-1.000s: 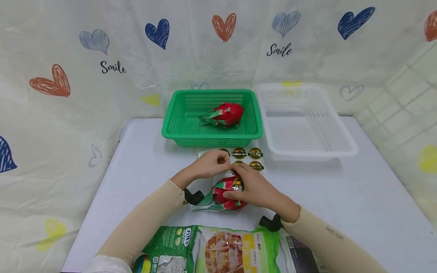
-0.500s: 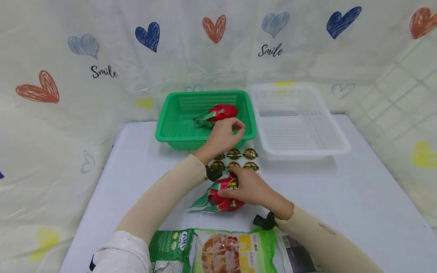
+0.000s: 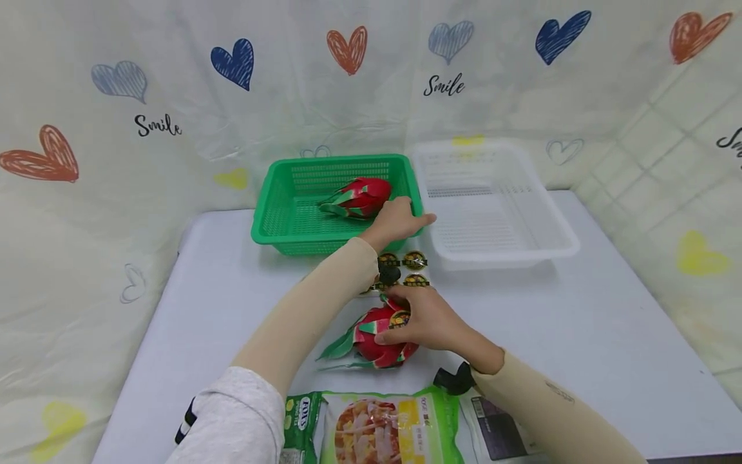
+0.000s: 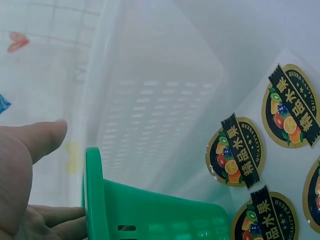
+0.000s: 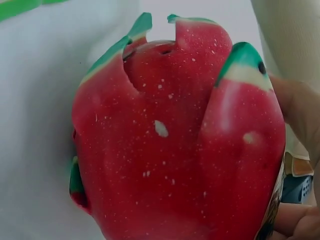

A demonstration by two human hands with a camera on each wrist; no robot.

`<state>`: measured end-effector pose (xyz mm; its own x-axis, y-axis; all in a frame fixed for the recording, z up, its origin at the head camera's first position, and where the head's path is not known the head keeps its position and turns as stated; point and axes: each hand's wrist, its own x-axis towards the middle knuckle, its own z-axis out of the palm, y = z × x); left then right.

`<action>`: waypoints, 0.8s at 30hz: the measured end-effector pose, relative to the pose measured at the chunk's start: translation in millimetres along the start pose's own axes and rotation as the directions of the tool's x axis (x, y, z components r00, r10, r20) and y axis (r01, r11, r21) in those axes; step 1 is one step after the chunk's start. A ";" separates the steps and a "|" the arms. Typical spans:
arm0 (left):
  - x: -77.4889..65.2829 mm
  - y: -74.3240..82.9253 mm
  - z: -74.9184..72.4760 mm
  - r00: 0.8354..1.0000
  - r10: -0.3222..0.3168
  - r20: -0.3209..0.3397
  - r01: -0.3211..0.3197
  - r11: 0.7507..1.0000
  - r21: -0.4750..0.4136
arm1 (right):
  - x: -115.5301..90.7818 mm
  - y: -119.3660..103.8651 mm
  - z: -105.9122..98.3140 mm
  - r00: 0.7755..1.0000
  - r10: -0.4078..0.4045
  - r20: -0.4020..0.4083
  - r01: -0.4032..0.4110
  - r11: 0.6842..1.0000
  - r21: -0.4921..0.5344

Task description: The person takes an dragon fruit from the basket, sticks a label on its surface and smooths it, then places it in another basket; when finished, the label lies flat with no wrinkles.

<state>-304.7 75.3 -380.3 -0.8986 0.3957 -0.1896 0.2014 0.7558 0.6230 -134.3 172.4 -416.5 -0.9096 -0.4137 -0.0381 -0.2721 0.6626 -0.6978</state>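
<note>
My right hand point(image 3: 431, 320) holds a red dragon fruit point(image 3: 369, 341) with green leaf tips on the table. A round black-and-gold sticker point(image 3: 399, 319) is on the fruit's upper side. My left hand point(image 3: 399, 219) is at the green basket's point(image 3: 307, 243) front right corner. Its thumb sticks out, apart from the rim, in the left wrist view; its fingers point(image 4: 62, 220) are partly hidden behind the rim. Inside that basket lies a second dragon fruit point(image 3: 359, 197). Beneath the left forearm is a white sheet of round fruit stickers point(image 4: 235, 152), partly covered.
A white basket point(image 3: 504, 254) stands right of the green one. Along the table's near edge lie a green-edged food bag point(image 3: 371, 428), a dark green packet point(image 3: 301, 422) and a grey-black packet point(image 3: 498, 428). A heart-printed curtain hangs behind the table point(image 3: 603, 335).
My left hand has moved from beside the right hand, up and right to the green basket's corner. The right hand stays on the dragon fruit. The head view has shifted slightly right.
</note>
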 end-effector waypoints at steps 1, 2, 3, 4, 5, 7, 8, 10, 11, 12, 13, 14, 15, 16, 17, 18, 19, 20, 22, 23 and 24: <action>0.9 0.6 0.3 1.000 -0.004 -0.005 0.004 1.000 -0.002 | -1.5 0.6 -1.3 1.000 -0.004 0.001 0.004 1.000 0.000; 1.7 1.2 0.6 1.000 -0.009 -0.010 0.009 1.000 -0.002 | -3.4 1.2 -2.8 1.000 -0.006 0.001 0.006 1.000 -0.002; 2.9 1.7 1.2 1.000 -0.011 -0.012 0.011 1.000 -0.001 | -5.3 2.3 -4.3 1.000 -0.009 0.003 0.009 1.000 -0.006; 4.2 2.2 2.1 1.000 -0.013 -0.014 0.013 1.000 0.001 | -7.3 3.6 -6.1 1.000 -0.013 0.004 0.013 1.000 -0.008; 5.3 2.7 3.3 1.000 -0.017 -0.018 0.017 1.000 0.001 | -9.4 5.5 -7.9 1.000 -0.017 0.006 0.017 1.000 -0.014; 8.1 3.5 6.4 0.999 -0.026 -0.026 0.026 1.000 -0.001 | -14.3 9.4 -13.3 1.000 -0.026 0.006 0.027 0.999 -0.024; 9.1 4.1 7.7 0.999 -0.027 -0.028 0.027 1.000 0.002 | -16.7 11.1 -16.9 1.000 -0.026 0.005 0.026 0.999 -0.025; 11.1 4.3 9.7 0.999 -0.031 -0.036 0.031 1.000 0.006 | -20.7 15.3 -26.3 0.999 -0.033 0.002 0.033 0.999 -0.027; 11.8 4.2 10.1 0.999 -0.032 -0.040 0.032 0.999 0.006 | -22.5 17.6 -31.8 0.999 -0.035 -0.004 0.035 0.999 -0.033; 12.6 4.1 10.3 0.999 -0.031 -0.040 0.031 0.999 0.007 | -24.5 20.0 -38.3 0.999 -0.034 -0.010 0.034 0.999 -0.037; 13.2 3.8 10.5 0.999 -0.031 -0.040 0.031 0.999 0.006 | -26.3 22.4 -45.3 0.999 -0.031 -0.015 0.031 0.999 -0.035; 13.8 3.5 10.7 0.999 -0.028 -0.039 0.028 1.000 0.008 | -28.2 25.1 -53.0 0.999 -0.029 -0.020 0.029 0.999 -0.035; 14.5 3.1 11.0 0.999 -0.024 -0.039 0.025 1.000 0.008 | -29.9 28.0 -61.3 0.999 -0.034 -0.026 0.033 0.999 -0.039; 14.7 2.7 11.1 0.999 -0.021 -0.040 0.021 1.000 0.008 | -31.9 30.3 -69.8 0.999 -0.027 -0.035 0.026 0.999 -0.042; 14.6 2.4 11.2 0.999 -0.018 -0.041 0.018 1.000 0.005 | -33.9 32.4 -79.0 0.999 -0.026 -0.044 0.024 0.999 -0.046; 14.5 1.8 11.3 0.999 -0.015 -0.038 0.015 1.000 0.005 | -35.6 34.2 -88.8 0.998 -0.019 -0.052 0.016 0.999 -0.046; 14.2 1.4 11.2 0.999 -0.012 -0.038 0.013 1.000 0.005 | -37.2 35.4 -98.9 0.998 -0.015 -0.060 0.012 0.999 -0.048; 13.7 1.1 10.9 0.999 -0.010 -0.036 0.010 1.000 0.004 | -38.5 36.4 -109.2 0.997 -0.008 -0.072 0.004 0.999 -0.053; 12.3 0.8 10.4 0.999 -0.013 -0.031 0.013 1.000 -0.003 | -40.0 39.3 -130.0 0.995 0.001 -0.099 -0.006 0.998 -0.058; 11.5 0.8 10.2 1.000 -0.016 -0.027 0.016 1.000 -0.004 | -39.9 41.1 -140.2 0.993 0.009 -0.121 -0.016 0.998 -0.055; 10.5 1.0 10.1 1.000 -0.021 -0.021 0.021 1.000 -0.006 | -39.6 43.2 -150.1 0.989 0.021 -0.144 -0.028 0.999 -0.045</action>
<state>-310.0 85.4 -389.4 -0.9108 0.3683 -0.1865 0.1800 0.7609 0.6234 -157.2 311.1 -337.7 -0.9509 -0.3053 0.0504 -0.2605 0.7016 -0.6632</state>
